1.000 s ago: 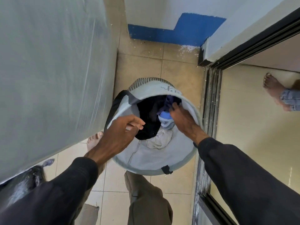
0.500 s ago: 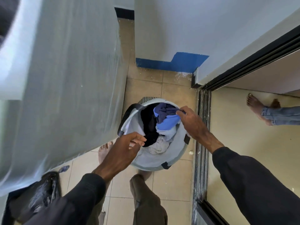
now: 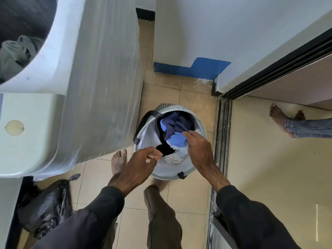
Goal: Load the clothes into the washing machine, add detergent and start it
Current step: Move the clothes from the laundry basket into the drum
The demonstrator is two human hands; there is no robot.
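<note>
Right hand (image 3: 199, 150) has raised the blue garment (image 3: 172, 126) to the laundry basket (image 3: 168, 170) rim; washing machine drum (image 3: 21, 24) now in view.

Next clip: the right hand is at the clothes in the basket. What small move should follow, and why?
Probably lift the right hand up and left toward the white washing machine's open drum: it pinches the navy-blue garment on the pile in the round pale-grey laundry basket, and a grey-green garment lies in the drum already.

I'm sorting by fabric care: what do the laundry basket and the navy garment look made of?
Laundry basket: seemingly soft pale-grey fabric, matte; its wall sags. Navy garment, pinched by the right hand: soft matte cloth, crumpled in folds; fibre can't be told.
</note>
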